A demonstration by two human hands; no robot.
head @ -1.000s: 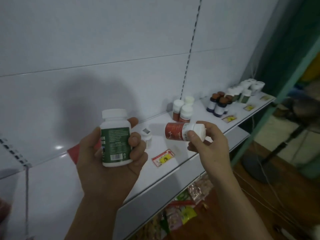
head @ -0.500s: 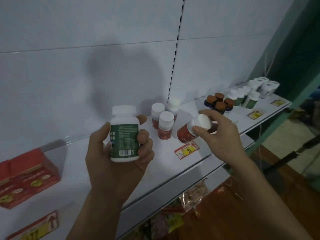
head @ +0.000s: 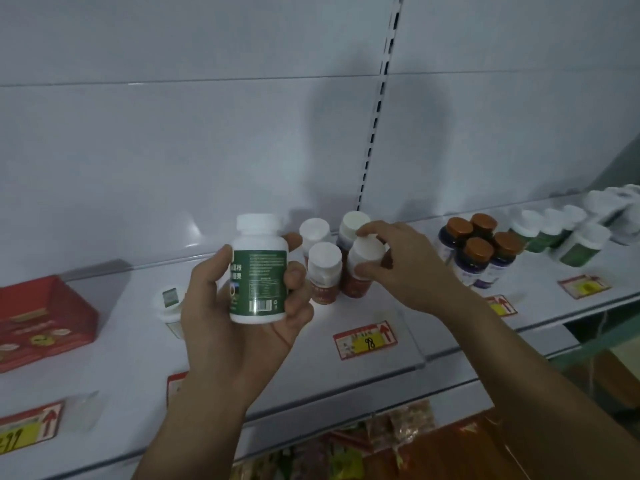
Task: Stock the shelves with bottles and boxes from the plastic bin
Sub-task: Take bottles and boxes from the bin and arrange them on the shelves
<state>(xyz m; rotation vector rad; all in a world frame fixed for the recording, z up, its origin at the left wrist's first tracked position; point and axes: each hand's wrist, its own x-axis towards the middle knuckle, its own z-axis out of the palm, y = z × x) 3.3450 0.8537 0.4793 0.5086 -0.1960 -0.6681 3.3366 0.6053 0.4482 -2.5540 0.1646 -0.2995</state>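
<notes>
The left hand [head: 239,313] gripped a green-labelled white bottle [head: 258,271] upright above the shelf [head: 346,372]. Just right of it, the right hand [head: 412,268] pinched a red-labelled bottle [head: 362,271] standing beside three matching bottles [head: 323,271].

Surfaces: mostly plastic and painted metal.
White painted metal shelf [head: 381,317] smooth, semi-gloss; white plastic green-labelled bottle [head: 258,268] glossy, paper label matt; red cardboard box [head: 45,320] satin; amber-brown ribbed plastic caps [head: 479,249] matt.
</notes>
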